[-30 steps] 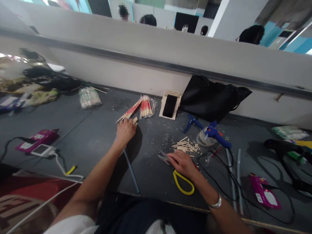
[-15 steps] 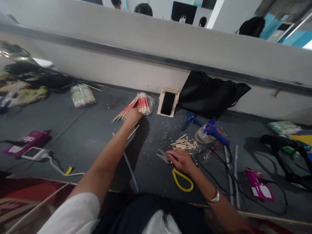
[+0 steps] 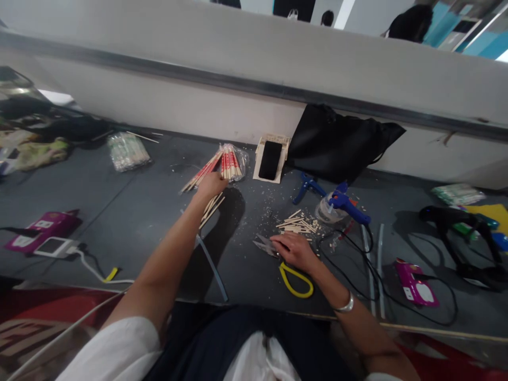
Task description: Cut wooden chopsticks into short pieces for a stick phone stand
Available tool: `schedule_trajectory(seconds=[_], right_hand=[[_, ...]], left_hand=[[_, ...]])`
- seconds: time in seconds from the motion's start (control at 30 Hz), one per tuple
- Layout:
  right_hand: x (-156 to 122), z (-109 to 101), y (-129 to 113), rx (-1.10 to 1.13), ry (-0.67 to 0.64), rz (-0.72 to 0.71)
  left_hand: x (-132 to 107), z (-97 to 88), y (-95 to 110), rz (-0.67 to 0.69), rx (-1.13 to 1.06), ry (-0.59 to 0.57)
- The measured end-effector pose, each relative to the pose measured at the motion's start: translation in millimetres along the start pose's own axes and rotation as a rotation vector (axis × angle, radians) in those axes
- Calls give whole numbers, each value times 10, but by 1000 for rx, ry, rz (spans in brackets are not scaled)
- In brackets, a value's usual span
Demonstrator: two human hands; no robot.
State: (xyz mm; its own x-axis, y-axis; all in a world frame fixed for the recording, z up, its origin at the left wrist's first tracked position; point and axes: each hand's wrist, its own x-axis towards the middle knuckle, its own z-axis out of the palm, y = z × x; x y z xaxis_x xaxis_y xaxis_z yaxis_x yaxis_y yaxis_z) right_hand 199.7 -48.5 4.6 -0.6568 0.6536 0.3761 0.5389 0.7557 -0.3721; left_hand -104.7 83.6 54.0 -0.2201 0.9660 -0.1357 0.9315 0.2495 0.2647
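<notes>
My left hand [image 3: 213, 185] is closed at the lower ends of a bundle of chopsticks [image 3: 230, 162] with red paper bands in clear plastic; its fingertips are partly hidden. More red-banded chopsticks [image 3: 203, 172] fan out to its left. Several bare sticks [image 3: 212, 210] show under the wrist, beside the forearm. My right hand [image 3: 294, 250] is closed around yellow-handled scissors [image 3: 297, 282], whose blades point left and stand apart just above the table. Right behind that hand lies a pile of short cut stick pieces [image 3: 298, 222] among small crumbs.
A phone [image 3: 270, 160] lies on a card near the wall, beside a black bag [image 3: 343, 145]. Blue glue guns [image 3: 351, 205] and a clear round container [image 3: 327, 210] stand right of the pile. Cables, glue sticks [image 3: 214, 269], pink power strips [image 3: 415, 283] and a wrapped stick bundle [image 3: 129, 152] surround the work area.
The view has tilted down slightly. My left forearm has shifted a little left, and more bare sticks show beside it. The right hand keeps its hold on the scissors.
</notes>
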Motion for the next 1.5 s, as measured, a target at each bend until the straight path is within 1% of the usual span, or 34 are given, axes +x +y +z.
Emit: schedule_trajectory(seconds=[0.13, 0.23, 0.47, 0.6, 0.7, 0.83, 0.93, 1.03, 1.1, 1.27, 1.37, 1.5], right_hand=[[5, -18, -9, 1, -9, 13], [8, -10, -16, 5, -15, 1], [14, 17, 13, 1, 57, -55], [11, 33, 29, 2, 85, -78], [5, 45, 40, 10, 74, -62], [3, 48, 52, 32, 54, -47], [8, 43, 52, 44, 58, -41], [7, 41, 49, 60, 51, -38], [2, 43, 49, 70, 39, -24], [-4, 48, 54, 74, 26, -18], [0, 46, 55, 73, 21, -24], [7, 46, 53, 71, 14, -15]], left_hand=[[-8, -53, -46, -24, -14, 6], [42, -64, -30, -52, -19, 6], [171, -2, 79, -96, -71, -26], [223, -7, 103, -131, -96, -35], [213, -35, 114, -154, -116, -54], [117, -44, 121, -169, -179, -99], [70, -24, 115, -169, -149, -42], [101, -13, 113, -183, -103, 16], [146, -14, 120, -179, -105, 11], [211, -27, 128, -185, -168, -42], [160, -41, 104, -177, -206, -25], [-45, -38, 57, -152, -356, -25]])
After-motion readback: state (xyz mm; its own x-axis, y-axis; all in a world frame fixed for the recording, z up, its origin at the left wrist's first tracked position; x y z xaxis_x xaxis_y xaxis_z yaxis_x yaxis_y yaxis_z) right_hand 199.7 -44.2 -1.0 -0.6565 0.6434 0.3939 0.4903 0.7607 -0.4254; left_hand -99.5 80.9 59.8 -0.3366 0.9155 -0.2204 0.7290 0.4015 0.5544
